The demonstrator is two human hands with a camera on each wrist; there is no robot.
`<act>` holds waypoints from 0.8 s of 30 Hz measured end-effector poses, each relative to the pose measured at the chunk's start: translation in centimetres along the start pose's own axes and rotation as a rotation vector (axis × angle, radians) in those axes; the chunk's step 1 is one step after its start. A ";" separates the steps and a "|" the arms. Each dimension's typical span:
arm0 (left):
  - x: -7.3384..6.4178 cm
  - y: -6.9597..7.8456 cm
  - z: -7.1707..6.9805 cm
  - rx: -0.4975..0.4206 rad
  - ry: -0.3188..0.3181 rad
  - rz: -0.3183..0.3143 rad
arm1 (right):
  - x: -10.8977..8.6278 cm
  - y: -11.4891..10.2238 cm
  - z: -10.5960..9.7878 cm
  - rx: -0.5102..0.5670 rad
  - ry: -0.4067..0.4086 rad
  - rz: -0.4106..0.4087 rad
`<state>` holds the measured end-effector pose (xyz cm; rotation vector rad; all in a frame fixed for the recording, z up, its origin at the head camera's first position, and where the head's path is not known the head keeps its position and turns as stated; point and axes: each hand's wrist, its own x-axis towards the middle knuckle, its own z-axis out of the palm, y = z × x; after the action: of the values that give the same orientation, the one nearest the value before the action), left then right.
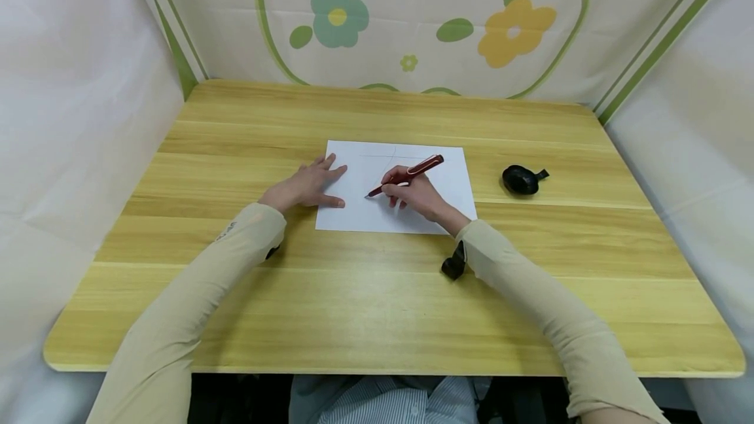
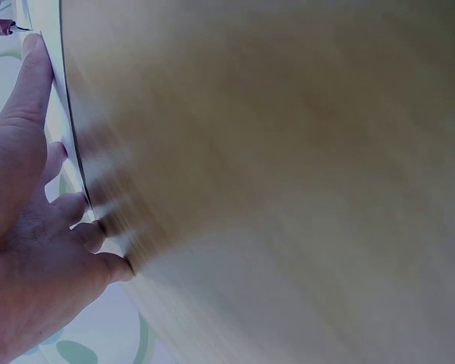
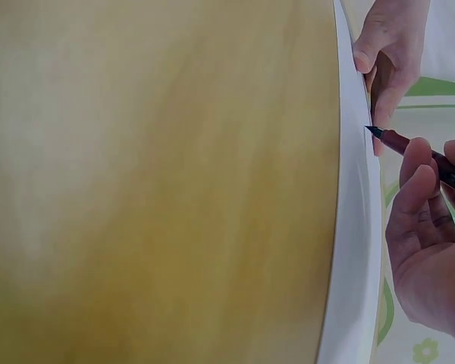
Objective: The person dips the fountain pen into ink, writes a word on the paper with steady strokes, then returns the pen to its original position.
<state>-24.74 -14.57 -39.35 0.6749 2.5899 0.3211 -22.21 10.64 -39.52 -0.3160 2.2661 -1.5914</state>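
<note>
A white sheet of paper (image 1: 353, 214) lies on the wooden table, with a thin horizontal line and a curved stroke drawn on its upper part. My right hand (image 1: 415, 194) pinches a dark red fountain pen (image 1: 425, 165), its nib right at the paper near the middle. In the right wrist view the pen (image 3: 394, 141) shows its dark nib, with the right hand (image 3: 432, 250) around the barrel. My left hand (image 1: 309, 185) rests with spread fingers on the sheet's left edge. The left wrist view shows this hand (image 2: 38, 227) along the paper's edge.
A small black rounded object with a short tab (image 1: 521, 180) sits on the wooden table (image 1: 353, 306) to the right of the paper. A black device (image 1: 453, 267) hangs at the right cuff. White curtains with printed flowers (image 1: 340, 15) enclose the back and sides.
</note>
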 end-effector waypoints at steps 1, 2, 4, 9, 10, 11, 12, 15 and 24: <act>0.0 0.0 0.0 0.001 0.001 0.000 | 0.1 0.1 0.0 -0.003 0.001 -0.003; 0.0 0.0 0.0 0.001 0.003 0.000 | 0.1 0.3 0.1 -0.007 0.002 -0.007; 0.0 0.0 0.0 -0.001 0.006 -0.001 | 0.0 0.3 0.2 -0.011 0.005 -0.012; 0.1 0.0 0.1 -0.006 0.008 -0.002 | -0.2 0.2 0.5 -0.014 0.011 -0.028; 0.1 0.0 0.1 -0.006 0.007 -0.004 | -0.2 0.2 0.5 -0.015 0.012 -0.032; 0.1 0.0 0.1 -0.005 0.005 -0.005 | -0.2 0.3 0.6 -0.015 0.014 -0.037; 0.2 0.0 0.1 -0.004 0.004 -0.007 | -0.3 0.3 0.6 -0.015 0.016 -0.040; 0.2 0.0 0.1 -0.002 0.001 -0.013 | -0.3 0.3 0.7 -0.015 0.016 -0.045; 0.3 0.0 0.0 -0.004 -0.007 -0.021 | -0.4 0.2 0.9 -0.030 -0.012 -0.037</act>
<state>-24.99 -14.42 -39.46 0.6454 2.5873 0.3168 -21.43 10.11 -39.93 -0.3758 2.2891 -1.5708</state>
